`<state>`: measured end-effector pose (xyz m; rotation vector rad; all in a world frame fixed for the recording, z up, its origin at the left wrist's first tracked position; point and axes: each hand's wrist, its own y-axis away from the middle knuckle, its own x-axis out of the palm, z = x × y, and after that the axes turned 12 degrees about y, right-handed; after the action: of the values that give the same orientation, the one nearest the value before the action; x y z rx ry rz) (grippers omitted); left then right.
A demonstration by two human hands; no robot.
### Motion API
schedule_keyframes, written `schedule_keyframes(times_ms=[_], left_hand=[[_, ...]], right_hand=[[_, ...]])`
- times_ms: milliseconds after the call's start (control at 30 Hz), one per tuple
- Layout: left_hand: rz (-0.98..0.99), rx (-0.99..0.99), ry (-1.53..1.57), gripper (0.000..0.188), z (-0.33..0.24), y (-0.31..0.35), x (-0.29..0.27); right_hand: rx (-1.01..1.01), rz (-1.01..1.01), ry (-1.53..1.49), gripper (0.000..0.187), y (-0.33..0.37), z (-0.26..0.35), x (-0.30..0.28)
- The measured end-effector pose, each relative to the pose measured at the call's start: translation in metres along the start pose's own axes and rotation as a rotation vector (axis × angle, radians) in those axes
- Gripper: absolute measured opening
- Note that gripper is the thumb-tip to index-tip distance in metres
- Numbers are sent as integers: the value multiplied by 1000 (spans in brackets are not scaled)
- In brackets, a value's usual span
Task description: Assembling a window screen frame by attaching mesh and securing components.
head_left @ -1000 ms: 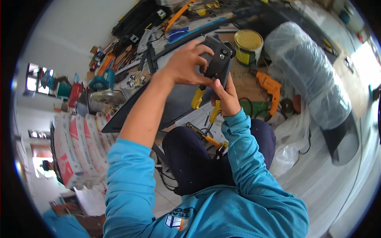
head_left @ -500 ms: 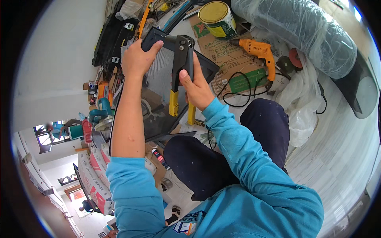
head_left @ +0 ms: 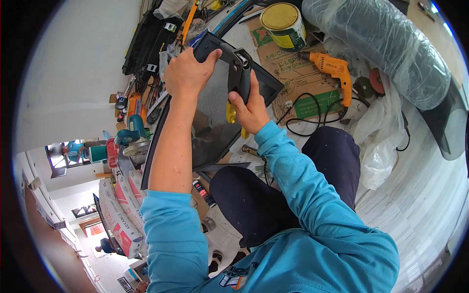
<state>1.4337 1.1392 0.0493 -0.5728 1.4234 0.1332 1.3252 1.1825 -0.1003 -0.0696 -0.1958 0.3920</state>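
Observation:
A dark-framed mesh screen panel (head_left: 211, 133) leans across in front of my knees. My left hand (head_left: 187, 73) is closed around its far corner, thumb on the near face of the frame and the other fingers hidden behind. In my right hand (head_left: 252, 111) is a hand riveter (head_left: 238, 80) with a black head and yellow handles, its body upright against the palm. The riveter's head lies over the frame near my left thumb; whether it touches the frame I cannot tell.
On the right, an orange corded drill (head_left: 330, 67) lies on flattened cardboard (head_left: 288, 73) beside a paint can (head_left: 283, 30). A plastic-wrapped roll (head_left: 386, 46) and a clear plastic bag (head_left: 378, 151) are beyond. Tools, a teal power saw (head_left: 131, 133) and sacks (head_left: 117, 215) crowd the left.
The riveter has tilted, so its nose end turns more into view and its yellow handles show less. The whole view has shifted slightly; both hands keep their holds.

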Motion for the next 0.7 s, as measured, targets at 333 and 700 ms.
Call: schedule_keyframes(times_ms=[333,700], left_hand=[[-18,36,95,59,0,6,-4],[-25,35,73,57,-4,9,-5]], right_hand=[[161,32,-237,74,5,15,1],[-34,-124,190,73,6,10,8]])
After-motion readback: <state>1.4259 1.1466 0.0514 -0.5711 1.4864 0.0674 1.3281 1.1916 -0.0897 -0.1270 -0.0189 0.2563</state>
